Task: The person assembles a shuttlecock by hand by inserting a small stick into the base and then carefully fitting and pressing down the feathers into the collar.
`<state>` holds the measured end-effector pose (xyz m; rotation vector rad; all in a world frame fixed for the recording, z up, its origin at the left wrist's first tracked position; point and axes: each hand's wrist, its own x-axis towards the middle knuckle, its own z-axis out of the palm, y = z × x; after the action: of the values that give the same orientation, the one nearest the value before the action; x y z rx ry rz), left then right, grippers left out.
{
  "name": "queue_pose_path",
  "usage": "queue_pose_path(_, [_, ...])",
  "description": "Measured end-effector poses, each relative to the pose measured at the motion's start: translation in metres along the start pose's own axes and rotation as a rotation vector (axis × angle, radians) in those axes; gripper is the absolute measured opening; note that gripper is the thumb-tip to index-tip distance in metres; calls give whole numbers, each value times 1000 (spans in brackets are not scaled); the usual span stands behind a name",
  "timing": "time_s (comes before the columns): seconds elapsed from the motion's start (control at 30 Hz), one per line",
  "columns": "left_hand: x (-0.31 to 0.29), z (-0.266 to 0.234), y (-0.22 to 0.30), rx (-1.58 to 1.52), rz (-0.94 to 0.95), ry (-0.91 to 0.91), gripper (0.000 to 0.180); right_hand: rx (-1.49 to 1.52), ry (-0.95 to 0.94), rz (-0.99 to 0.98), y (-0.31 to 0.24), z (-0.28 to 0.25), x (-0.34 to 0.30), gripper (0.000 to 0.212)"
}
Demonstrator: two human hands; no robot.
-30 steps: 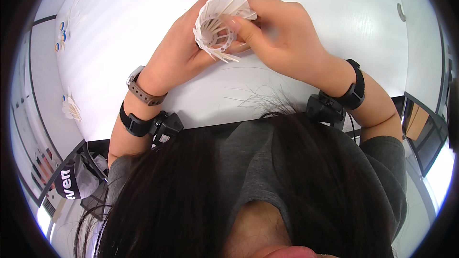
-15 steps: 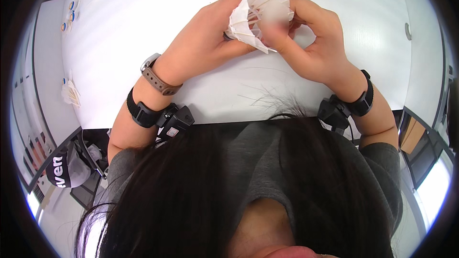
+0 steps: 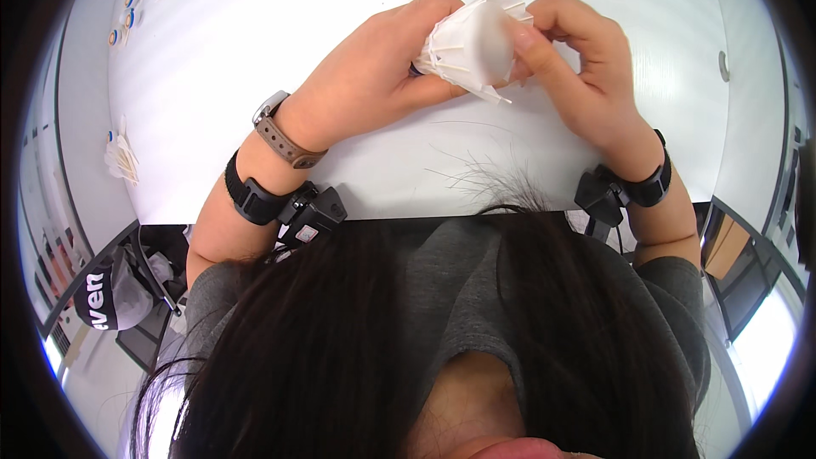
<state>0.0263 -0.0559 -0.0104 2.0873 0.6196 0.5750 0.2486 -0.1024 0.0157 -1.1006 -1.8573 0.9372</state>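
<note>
A white feather shuttlecock (image 3: 459, 49) is held up above the table, lying sideways with its skirt toward the right. My left hand (image 3: 370, 64) is closed around its base end, where a dark blue edge shows beside the fingers. At the skirt's rim, my right hand (image 3: 586, 68) pinches feathers between thumb and forefinger. Part of the skirt near the right thumb looks blurred, and the fingers behind the shuttlecock are hidden.
Small round pieces with blue edges (image 3: 129, 20) lie at the white table's (image 3: 229, 25) far left. Nearer on that side is a small pile of white feathers (image 3: 123, 160). A black-and-clear bag (image 3: 110, 293) sits below the table's left edge; brown cardboard (image 3: 729, 242) stands at the right.
The shuttlecock has turned and shifted slightly right and down, so its open inside shows less. My right hand has moved a little to the right, still at the rim.
</note>
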Motion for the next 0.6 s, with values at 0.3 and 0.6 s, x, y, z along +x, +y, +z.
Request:
queue_pose_path(0.3, [1, 4, 1, -55, 74, 127, 42, 93, 158, 56, 5, -19, -6, 18])
queue_pose_path(0.6, [-2, 6, -1, -152, 125, 112, 52, 203, 104, 101, 8, 2, -6, 24])
